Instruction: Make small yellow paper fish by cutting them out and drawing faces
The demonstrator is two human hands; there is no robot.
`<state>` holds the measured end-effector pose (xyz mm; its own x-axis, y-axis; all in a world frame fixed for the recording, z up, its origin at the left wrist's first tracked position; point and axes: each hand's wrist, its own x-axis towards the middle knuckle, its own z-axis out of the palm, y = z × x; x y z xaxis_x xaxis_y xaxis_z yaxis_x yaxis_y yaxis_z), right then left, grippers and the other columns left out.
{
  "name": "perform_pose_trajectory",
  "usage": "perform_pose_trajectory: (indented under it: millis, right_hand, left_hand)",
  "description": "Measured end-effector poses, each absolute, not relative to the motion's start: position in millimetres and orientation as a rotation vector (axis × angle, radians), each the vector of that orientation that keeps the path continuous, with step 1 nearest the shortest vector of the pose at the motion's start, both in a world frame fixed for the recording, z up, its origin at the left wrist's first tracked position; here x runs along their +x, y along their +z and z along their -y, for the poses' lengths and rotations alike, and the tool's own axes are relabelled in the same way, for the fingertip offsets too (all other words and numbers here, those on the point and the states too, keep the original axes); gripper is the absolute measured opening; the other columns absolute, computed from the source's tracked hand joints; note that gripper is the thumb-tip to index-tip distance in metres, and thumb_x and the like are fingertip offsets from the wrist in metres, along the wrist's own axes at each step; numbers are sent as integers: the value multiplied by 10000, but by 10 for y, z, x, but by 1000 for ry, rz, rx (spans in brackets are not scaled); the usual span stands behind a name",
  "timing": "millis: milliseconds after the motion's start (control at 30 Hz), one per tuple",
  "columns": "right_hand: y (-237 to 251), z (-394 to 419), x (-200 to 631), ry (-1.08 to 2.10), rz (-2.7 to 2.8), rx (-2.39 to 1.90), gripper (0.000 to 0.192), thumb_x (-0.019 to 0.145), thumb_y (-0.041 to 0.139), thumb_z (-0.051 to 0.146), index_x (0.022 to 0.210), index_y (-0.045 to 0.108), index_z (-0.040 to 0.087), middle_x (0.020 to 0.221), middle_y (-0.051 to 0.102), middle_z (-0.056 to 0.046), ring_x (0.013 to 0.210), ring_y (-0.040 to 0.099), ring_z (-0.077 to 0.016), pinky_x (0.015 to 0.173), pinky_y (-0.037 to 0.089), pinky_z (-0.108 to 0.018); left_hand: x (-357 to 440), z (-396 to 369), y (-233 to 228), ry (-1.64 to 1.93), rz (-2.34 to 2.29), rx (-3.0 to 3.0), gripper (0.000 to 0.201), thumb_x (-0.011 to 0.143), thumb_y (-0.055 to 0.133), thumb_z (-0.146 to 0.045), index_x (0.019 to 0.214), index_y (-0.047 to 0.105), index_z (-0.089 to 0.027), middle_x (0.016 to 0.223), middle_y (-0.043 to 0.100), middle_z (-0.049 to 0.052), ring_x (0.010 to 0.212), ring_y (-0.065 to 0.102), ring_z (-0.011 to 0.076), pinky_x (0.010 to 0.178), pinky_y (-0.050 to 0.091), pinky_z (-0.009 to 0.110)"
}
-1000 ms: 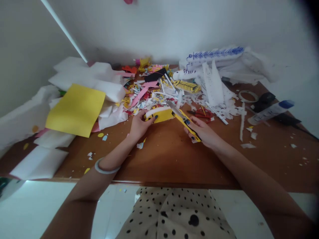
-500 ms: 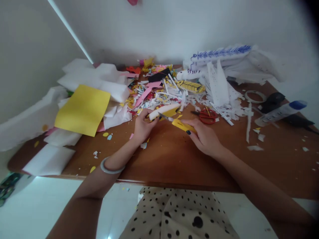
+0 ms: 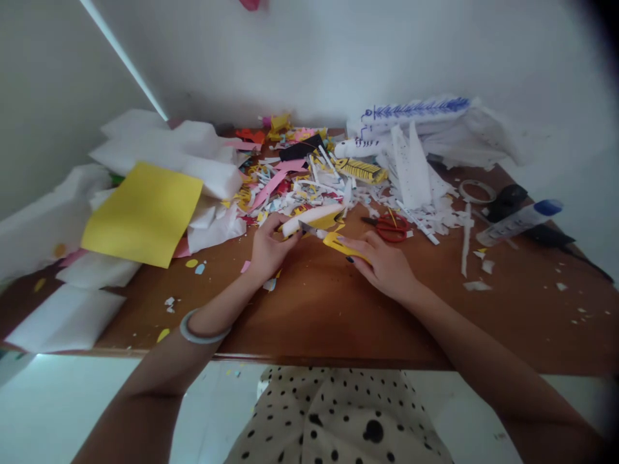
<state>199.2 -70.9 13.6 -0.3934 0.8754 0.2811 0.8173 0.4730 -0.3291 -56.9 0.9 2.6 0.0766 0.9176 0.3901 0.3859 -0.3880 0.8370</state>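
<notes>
I see the right hand (image 3: 387, 265) gripping the knife (image 3: 345, 246), blade at the foam (image 3: 314, 214) pinched in the left hand (image 3: 269, 250). Beyond the foam, scraps (image 3: 300, 185) litter the brown table (image 3: 319, 309); right of the foam lie scissors (image 3: 387, 225), left of it a yellow sheet (image 3: 145, 212). Past it rises a pale wall (image 3: 309, 64); well below it is pale floor (image 3: 217, 406).

Back wall (image 3: 309, 58) pale grey, plain, soft shadow low down above table (image 3: 300, 316); left wall (image 3: 53, 84) darker grey; bright narrow strip (image 3: 124, 61) slanting down corner between them; small red patch (image 3: 250, 4) cut off at top edge of view; table brown, against back wall, front edge shiny; floor (image 3: 227, 419) pale, glossy, few coloured specks (image 3: 236, 373); light dim, cool, bright glint (image 3: 42, 358) by table's left end
</notes>
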Motion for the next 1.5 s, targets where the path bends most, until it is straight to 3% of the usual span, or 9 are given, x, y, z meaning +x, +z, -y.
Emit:
perform_pose_trajectory:
  millis: [267, 700, 1067, 1500]
  right_hand:
    - [127, 746, 1913, 145, 2342, -1489, 432, 992, 378, 342, 1403, 504, 312, 1046, 609, -89, 772, 587, -171, 532, 358, -223]
    - [223, 774, 1841, 161, 2330, -1502, 433, 998, 353, 330, 1403, 504, 299, 1030, 601, -97, 764, 584, -175, 525, 353, -224]
    - [194, 787, 1802, 106, 2365, -1592, 448, 1001, 335, 350, 1423, 482, 326, 1063, 592, -106, 725, 581, -180, 503, 329, -238]
    - [226, 788, 1817, 123, 2353, -1600, 452, 995, 350, 338, 1428, 478, 324, 1051, 589, -96, 711, 565, -178, 512, 338, -246]
  left_hand:
    - [-563, 34, 50, 1277, -1287, 1959, 116, 690, 706, -221, 756, 614, -195, 790, 623, -8, 774, 562, 153, 766, 440, 272]
    - [-535, 67, 104, 1384, -1366, 1795, 130, 673, 725, -227, 781, 662, -190, 797, 657, -8, 765, 590, 151, 751, 453, 266]
    - [-568, 84, 68, 1312, -1374, 2077, 107, 692, 722, -210, 779, 659, -206, 810, 665, 1, 787, 592, 179, 807, 429, 317]
    - [-605, 71, 135, 1327, -1350, 2107, 143, 692, 739, -215, 827, 690, -213, 830, 670, 18, 806, 596, 197, 760, 420, 308]
